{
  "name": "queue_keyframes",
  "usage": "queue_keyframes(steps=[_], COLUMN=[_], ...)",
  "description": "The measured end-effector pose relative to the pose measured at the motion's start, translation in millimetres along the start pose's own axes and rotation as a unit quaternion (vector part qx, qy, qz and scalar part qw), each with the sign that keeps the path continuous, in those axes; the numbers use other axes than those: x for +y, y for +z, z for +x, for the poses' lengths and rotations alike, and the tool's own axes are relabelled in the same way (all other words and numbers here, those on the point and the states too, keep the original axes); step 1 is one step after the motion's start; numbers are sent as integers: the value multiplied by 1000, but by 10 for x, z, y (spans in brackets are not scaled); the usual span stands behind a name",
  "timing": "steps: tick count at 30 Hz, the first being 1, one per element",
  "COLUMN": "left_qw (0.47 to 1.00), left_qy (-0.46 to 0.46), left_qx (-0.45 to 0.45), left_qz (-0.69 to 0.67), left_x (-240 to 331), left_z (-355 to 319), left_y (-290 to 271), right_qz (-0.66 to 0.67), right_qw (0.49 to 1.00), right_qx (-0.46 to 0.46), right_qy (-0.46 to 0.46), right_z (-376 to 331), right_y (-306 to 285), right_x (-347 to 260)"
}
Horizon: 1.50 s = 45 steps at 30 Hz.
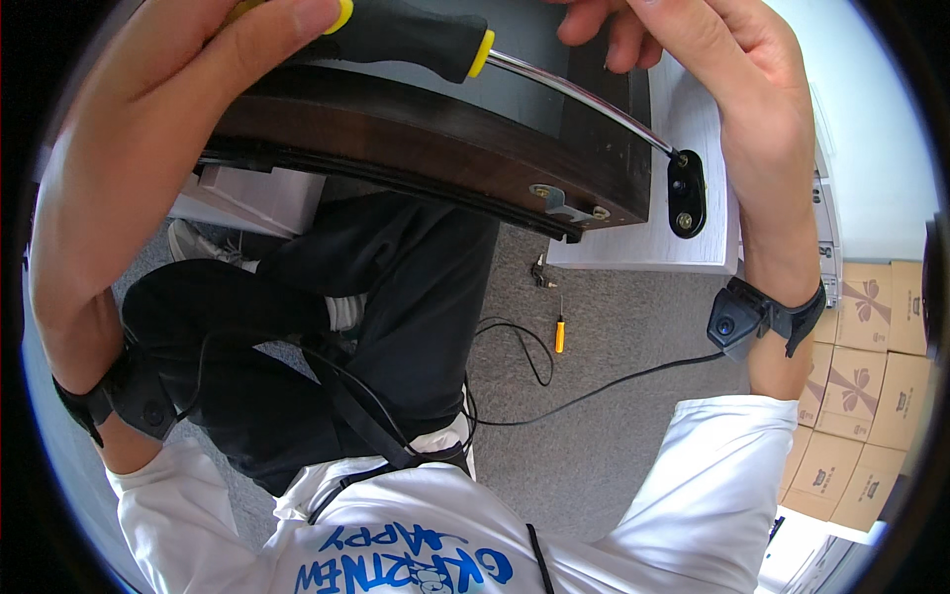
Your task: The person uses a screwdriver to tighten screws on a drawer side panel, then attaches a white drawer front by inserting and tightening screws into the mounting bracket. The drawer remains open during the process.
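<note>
My left hand [242, 45] is closed around the black and yellow handle of a screwdriver [421, 38] at the upper left. Its long metal shaft slants down to the right, with the tip at the upper screw of a black oval plate [687, 195]. This plate lies on a white wood-grain panel [633, 252]. Above the plate, my right hand [693, 40] has its fingers loosely bent and apart, partly cut off by the top edge. Nothing shows in it. A dark brown wooden piece [445, 148] lies against the panel, with a small metal bracket [566, 206] on its edge.
A small yellow-handled screwdriver [560, 335] lies on the grey carpet [594, 406], near a small dark metal item [540, 271]. A black cable [604, 404] runs to the device on my right wrist. Brown cartons [851, 391] are stacked at the right.
</note>
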<state>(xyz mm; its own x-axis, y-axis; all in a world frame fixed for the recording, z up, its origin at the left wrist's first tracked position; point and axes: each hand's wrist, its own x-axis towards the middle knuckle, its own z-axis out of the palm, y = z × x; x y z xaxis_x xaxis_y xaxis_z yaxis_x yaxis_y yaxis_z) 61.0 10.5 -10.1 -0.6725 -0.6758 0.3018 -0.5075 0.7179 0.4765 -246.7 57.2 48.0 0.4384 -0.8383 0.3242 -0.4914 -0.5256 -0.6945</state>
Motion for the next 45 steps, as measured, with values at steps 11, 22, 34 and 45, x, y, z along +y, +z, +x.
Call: queue_keyframes(steps=[11, 22, 34, 45], left_qw=[984, 907, 998, 997], left_qy=[97, 257, 35, 47], left_qx=[58, 111, 31, 8], left_qz=[140, 315, 42, 58], left_x=[70, -61, 120, 79], left_z=[-6, -214, -124, -74], left_y=[44, -28, 57, -17], right_qz=[-60, -85, -32, 11], right_qw=[995, 991, 996, 995], right_qx=[38, 71, 64, 44], right_qy=[69, 69, 56, 87], right_z=[-2, -111, -54, 14], right_y=[47, -20, 34, 40], right_x=[-140, -140, -80, -152])
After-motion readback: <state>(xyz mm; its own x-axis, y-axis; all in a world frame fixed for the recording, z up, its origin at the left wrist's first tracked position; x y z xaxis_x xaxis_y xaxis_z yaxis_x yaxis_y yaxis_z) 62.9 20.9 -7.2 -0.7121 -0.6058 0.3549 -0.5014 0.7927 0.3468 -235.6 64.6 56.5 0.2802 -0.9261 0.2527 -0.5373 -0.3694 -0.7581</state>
